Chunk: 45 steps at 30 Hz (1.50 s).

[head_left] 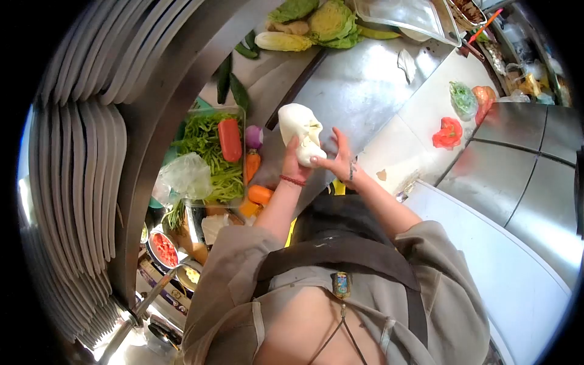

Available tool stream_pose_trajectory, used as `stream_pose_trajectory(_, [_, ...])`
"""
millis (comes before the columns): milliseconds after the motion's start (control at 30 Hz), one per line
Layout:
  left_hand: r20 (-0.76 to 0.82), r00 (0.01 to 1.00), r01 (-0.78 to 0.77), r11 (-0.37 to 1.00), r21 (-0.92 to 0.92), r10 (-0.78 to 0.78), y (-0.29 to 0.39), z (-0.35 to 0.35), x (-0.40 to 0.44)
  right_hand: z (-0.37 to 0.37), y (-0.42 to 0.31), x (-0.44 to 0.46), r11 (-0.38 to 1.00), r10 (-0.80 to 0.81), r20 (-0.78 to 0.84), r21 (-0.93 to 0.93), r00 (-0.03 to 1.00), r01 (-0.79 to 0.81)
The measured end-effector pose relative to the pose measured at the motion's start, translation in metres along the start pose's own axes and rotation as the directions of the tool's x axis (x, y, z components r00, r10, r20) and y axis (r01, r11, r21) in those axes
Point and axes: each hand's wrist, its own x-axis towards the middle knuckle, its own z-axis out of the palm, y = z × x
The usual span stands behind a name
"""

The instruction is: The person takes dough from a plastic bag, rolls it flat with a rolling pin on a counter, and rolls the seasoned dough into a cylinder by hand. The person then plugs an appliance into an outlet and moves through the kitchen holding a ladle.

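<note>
A smooth white lump of dough is held up in front of my body, above the metal counter. My left hand is closed around its lower left side, with part of the fingers hidden behind it. On the other side, my right hand has its fingers spread apart, and its thumb reaches the dough's lower edge. Folds and a ragged hollow show on the dough's right face.
Left of me stands a clear tub of cut greens with a red packet on top. A purple onion, carrots and cucumbers lie nearby. Cabbage sits at the back. A red plastic bag lies on the right.
</note>
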Motion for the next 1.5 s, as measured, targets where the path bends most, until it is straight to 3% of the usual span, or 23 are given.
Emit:
stream_pose_trajectory(67, [0.092,0.993,-0.082,0.996,0.026,0.079,0.002,0.001,0.003,0.014,-0.001,-0.007,0.937,-0.018,0.116,0.347,0.993,-0.023])
stream_pose_trajectory(100, [0.112,0.988,-0.115,0.993,0.037,0.11,0.005,0.007,0.002,0.012,-0.024,-0.011,0.997,-0.056,0.049,0.056,0.997,0.053])
stream_pose_trajectory(233, [0.189,0.954,-0.241,0.97,0.026,0.232,0.02,0.037,-0.008,0.02,-0.024,-0.014,0.958,-0.043,-0.092,0.28,0.995,0.067])
stream_pose_trajectory(333, [0.301,0.888,-0.385,0.92,0.077,0.347,0.034,0.057,-0.01,-0.001,-0.035,-0.018,0.944,-0.222,-0.141,0.216,0.965,0.249])
stream_pose_trajectory(400, [0.419,0.82,-0.496,0.85,0.178,0.39,0.052,0.071,-0.009,-0.032,-0.058,-0.02,0.878,-0.476,-0.026,-0.074,0.879,0.473])
stream_pose_trajectory(500, [0.4,0.851,-0.425,0.893,0.147,0.339,0.062,0.09,-0.021,-0.074,-0.103,-0.022,0.663,-0.621,0.32,-0.273,0.715,0.698])
stream_pose_trajectory(600, [0.419,0.848,-0.454,0.853,0.256,0.325,0.055,0.09,-0.025,-0.1,-0.15,-0.014,0.607,-0.659,0.38,-0.242,0.65,0.757])
stream_pose_trajectory(733, [0.499,0.861,-0.347,0.829,0.439,0.096,0.049,0.097,-0.025,-0.101,-0.161,0.008,0.802,-0.501,0.279,-0.206,0.819,0.561])
stream_pose_trajectory(800, [0.443,0.896,-0.237,0.835,0.497,-0.009,0.046,0.096,-0.03,-0.09,-0.147,0.023,0.595,-0.721,0.137,-0.381,0.68,0.708])
stream_pose_trajectory(833, [0.459,0.887,-0.234,0.806,0.544,-0.053,0.044,0.095,-0.031,-0.081,-0.124,0.026,0.715,-0.641,0.084,-0.296,0.763,0.633])
stream_pose_trajectory(867, [0.469,0.877,-0.226,0.774,0.591,-0.102,0.041,0.094,-0.033,-0.072,-0.109,0.018,0.981,-0.126,0.276,0.176,0.953,0.079])
stream_pose_trajectory(900, [0.476,0.872,-0.17,0.842,0.511,-0.113,0.034,0.089,-0.037,-0.068,-0.102,0.014,0.995,-0.085,0.26,0.074,0.962,0.068])
stream_pose_trajectory(933, [0.488,0.863,-0.228,0.76,0.608,-0.131,0.03,0.081,-0.037,-0.067,-0.096,0.011,0.998,-0.045,0.235,-0.031,0.971,0.054])
stream_pose_trajectory(1000, [0.519,0.837,-0.35,0.558,0.753,-0.176,0.023,0.068,-0.03,-0.061,-0.065,0.004,0.961,0.114,0.355,0.199,0.928,-0.194])
stream_pose_trajectory(1033, [0.544,0.813,-0.398,0.484,0.779,-0.208,0.028,0.078,-0.038,-0.061,-0.051,0.003,0.948,0.094,0.414,0.24,0.905,-0.208])
stream_pose_trajectory(1067, [0.518,0.83,-0.338,0.551,0.763,-0.207,0.028,0.077,-0.04,-0.059,-0.04,0.002,0.947,0.055,0.429,0.264,0.902,-0.183])
stream_pose_trajectory(1133, [0.458,0.864,-0.215,0.669,0.712,-0.21,0.031,0.071,-0.047,-0.062,-0.045,0.002,0.798,0.099,0.51,0.473,0.854,-0.375])
stream_pose_trajectory(1167, [0.432,0.881,-0.073,0.846,0.529,-0.194,0.034,0.065,-0.051,-0.056,-0.039,0.004,0.758,0.132,0.457,0.526,0.88,-0.387])
stream_pose_trajectory(1233, [0.321,0.939,-0.183,0.616,0.766,-0.12,0.037,0.07,-0.045,-0.036,-0.013,0.013,0.67,0.206,0.348,0.63,0.914,-0.391])
stream_pose_trajectory(1300, [0.147,0.989,-0.129,0.383,0.915,-0.018,0.041,0.086,-0.037,-0.02,-0.007,0.028,0.784,0.147,0.294,0.547,0.944,-0.293])
stream_pose_trajectory(1400, [0.532,0.842,-0.524,-0.097,0.846,0.088,0.052,0.055,0.002,-0.028,0.004,0.051,0.874,-0.024,0.315,0.467,0.949,-0.134])
stream_pose_trajectory(1433, [0.5,0.858,-0.487,-0.118,0.865,0.117,0.046,0.057,0.004,-0.044,-0.006,0.043,0.953,0.002,0.276,0.291,0.961,-0.085])
stream_pose_trajectory(1500, [0.594,0.802,-0.492,-0.503,0.711,0.055,0.026,0.036,0.017,-0.066,0.033,0.033,0.845,0.097,0.145,0.511,0.985,-0.159])
